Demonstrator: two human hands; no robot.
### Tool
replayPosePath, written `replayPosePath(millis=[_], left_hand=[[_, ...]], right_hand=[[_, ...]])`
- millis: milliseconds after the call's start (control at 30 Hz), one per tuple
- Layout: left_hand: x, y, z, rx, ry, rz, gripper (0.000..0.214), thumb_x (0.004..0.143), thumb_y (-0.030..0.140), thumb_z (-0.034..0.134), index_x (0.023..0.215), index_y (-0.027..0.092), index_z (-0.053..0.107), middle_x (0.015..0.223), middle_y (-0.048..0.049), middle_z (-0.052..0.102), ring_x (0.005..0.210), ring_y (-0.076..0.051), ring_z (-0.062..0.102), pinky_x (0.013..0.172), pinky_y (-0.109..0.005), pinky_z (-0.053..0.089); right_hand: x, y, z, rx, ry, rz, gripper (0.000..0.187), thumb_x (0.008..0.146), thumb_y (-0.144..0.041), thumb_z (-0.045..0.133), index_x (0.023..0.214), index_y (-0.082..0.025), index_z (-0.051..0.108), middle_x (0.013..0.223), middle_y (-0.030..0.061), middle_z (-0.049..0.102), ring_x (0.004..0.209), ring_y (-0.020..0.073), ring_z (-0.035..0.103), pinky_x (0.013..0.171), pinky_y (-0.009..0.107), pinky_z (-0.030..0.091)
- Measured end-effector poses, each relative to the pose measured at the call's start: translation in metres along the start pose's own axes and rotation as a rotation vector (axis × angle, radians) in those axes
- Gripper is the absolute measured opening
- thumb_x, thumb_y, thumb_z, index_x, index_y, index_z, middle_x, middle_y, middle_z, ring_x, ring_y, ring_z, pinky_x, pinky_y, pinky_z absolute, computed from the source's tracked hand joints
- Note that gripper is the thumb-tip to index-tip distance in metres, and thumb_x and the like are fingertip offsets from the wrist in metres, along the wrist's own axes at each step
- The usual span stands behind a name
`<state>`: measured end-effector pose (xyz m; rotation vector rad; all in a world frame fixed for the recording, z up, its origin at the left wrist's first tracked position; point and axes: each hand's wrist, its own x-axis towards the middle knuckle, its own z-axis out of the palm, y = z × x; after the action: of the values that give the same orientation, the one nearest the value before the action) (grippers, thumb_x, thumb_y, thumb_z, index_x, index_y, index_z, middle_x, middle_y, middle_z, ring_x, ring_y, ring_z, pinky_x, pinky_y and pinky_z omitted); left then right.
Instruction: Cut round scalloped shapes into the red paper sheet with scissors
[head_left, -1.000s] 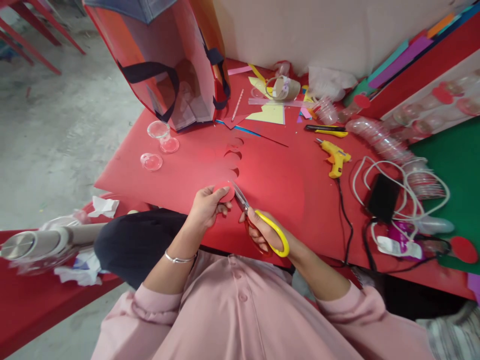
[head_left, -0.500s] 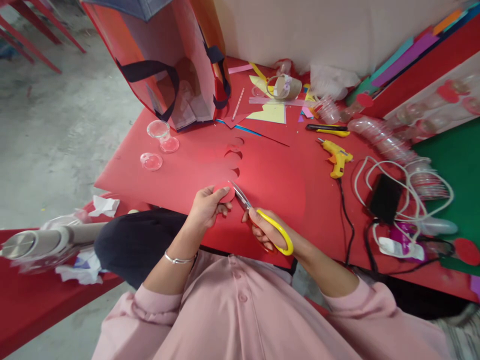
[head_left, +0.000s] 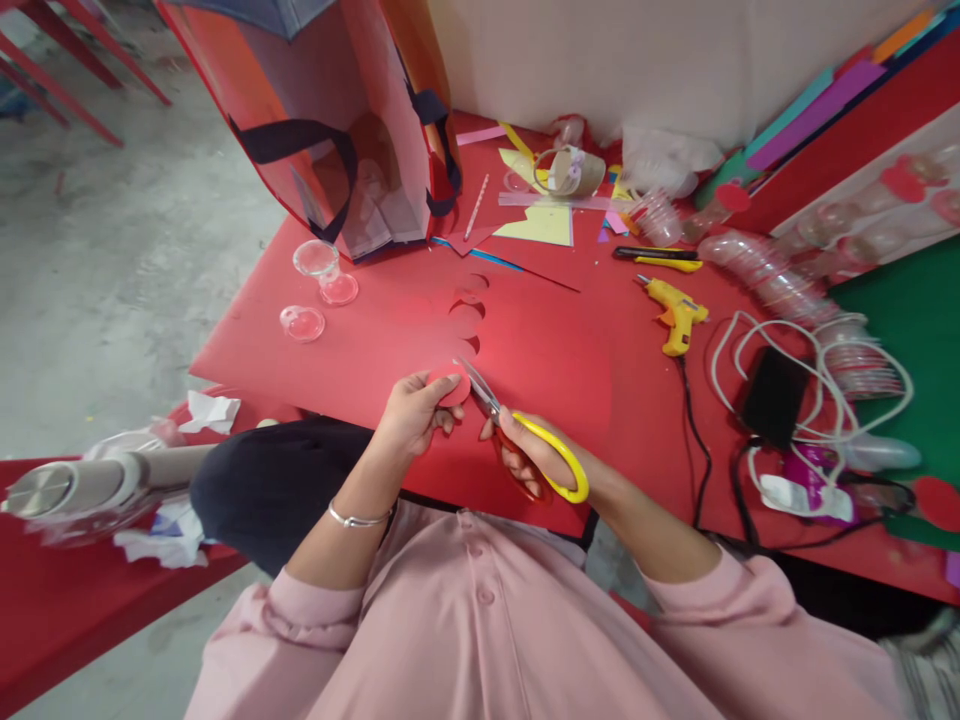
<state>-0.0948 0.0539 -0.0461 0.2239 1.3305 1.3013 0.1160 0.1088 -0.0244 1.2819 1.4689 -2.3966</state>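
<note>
Between the thumb and fingers of my left hand (head_left: 420, 412) is a small red paper circle (head_left: 454, 390). My right hand (head_left: 525, 450) is wrapped round the yellow handle of a pair of scissors (head_left: 486, 398). The blades point up and left and lie along the circle's right edge; I cannot tell whether they touch it. Just beyond the blade tips, several cut red paper pieces (head_left: 471, 290) lie in a row on the red sheet covering the table (head_left: 555, 370).
A large fabric bag (head_left: 390, 170) stands at the back left, near clear plastic cups (head_left: 316, 260). To the right lie a yellow glue gun (head_left: 679, 315), a cutter knife (head_left: 656, 258), coiled white cable (head_left: 892, 400) and stacked plastic cups (head_left: 765, 275). Paper scraps (head_left: 544, 225) sit at the back.
The scissors and my right hand have shifted very slightly, with the blades a little further left along the circle. My left hand holds the circle in almost the same place.
</note>
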Motion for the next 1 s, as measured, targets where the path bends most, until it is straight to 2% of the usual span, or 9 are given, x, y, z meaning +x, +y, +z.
replayPosePath(millis=[267,733,1000], left_hand=[[-0.001,0.002,0.002,0.007,0.021,-0.037,0.039,0.076,0.042,0.096,0.076,0.018,0.065,0.051,-0.0040,0.067,0.033,-0.012,0.053,0.036,-0.021,0.042],[-0.001,0.001,0.001,-0.008,0.008,-0.001,0.039,0.071,0.041,0.096,0.075,0.017,0.066,0.051,-0.0050,0.068,0.033,-0.011,0.052,0.035,-0.021,0.042],[-0.001,0.001,0.002,0.001,0.022,-0.001,0.039,0.074,0.041,0.095,0.072,0.018,0.064,0.051,-0.0038,0.067,0.032,-0.011,0.052,0.035,-0.021,0.042]], right_hand=[[0.001,-0.001,-0.004,-0.035,-0.011,-0.004,0.084,0.090,-0.104,0.057,0.114,-0.023,0.060,0.067,-0.0111,0.040,0.047,0.0082,0.030,0.036,0.019,0.040],[-0.002,-0.009,-0.008,-0.096,-0.015,-0.003,0.083,0.091,-0.103,0.056,0.112,-0.023,0.060,0.064,-0.0121,0.037,0.043,0.0075,0.029,0.035,0.019,0.037],[-0.002,-0.010,-0.016,-0.146,-0.032,-0.004,0.083,0.093,-0.104,0.053,0.112,-0.024,0.060,0.064,-0.0128,0.037,0.041,0.0067,0.030,0.034,0.019,0.038]])
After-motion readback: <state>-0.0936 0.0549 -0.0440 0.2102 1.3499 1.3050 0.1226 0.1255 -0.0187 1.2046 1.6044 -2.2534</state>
